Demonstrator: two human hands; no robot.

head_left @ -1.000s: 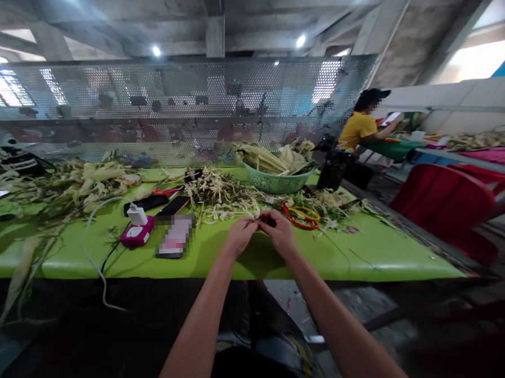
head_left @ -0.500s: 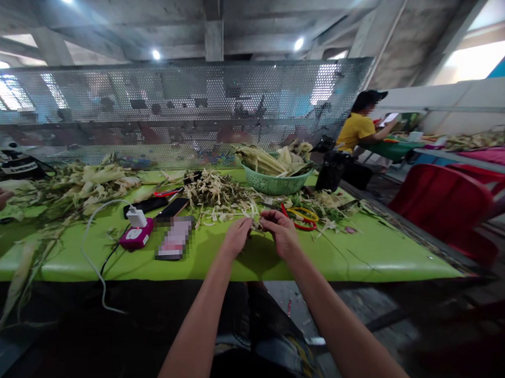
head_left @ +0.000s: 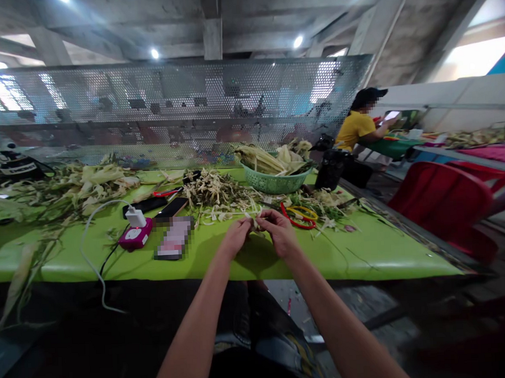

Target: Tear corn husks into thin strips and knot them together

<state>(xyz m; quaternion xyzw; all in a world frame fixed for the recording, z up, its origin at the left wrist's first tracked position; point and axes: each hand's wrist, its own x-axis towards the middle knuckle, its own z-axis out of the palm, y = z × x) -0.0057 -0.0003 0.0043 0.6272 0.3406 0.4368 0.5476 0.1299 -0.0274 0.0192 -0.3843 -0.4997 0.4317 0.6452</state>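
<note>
My left hand (head_left: 237, 236) and my right hand (head_left: 280, 231) meet above the front part of the green table (head_left: 332, 258). Their fingertips pinch a small pale piece of corn husk (head_left: 255, 224) between them; its exact shape is partly hidden by the fingers. Just behind the hands lies a heap of small cream-coloured husk pieces on stems (head_left: 212, 186). Scissors with red handles (head_left: 295, 219) rest to the right of my right hand, beside a yellow-handled tool (head_left: 303, 211).
A green basket (head_left: 273, 182) holds husks at the back. Phones (head_left: 174, 238), a purple power socket (head_left: 135, 234) with a white charger and a cable sit to the left. More husks (head_left: 103, 177) pile up there. At right are a red chair (head_left: 439, 196) and a seated person in yellow (head_left: 355, 128).
My fingers shift slightly around the husk piece, staying in nearly the same place. At the left edge another person's hand has drawn back mostly out of view.
</note>
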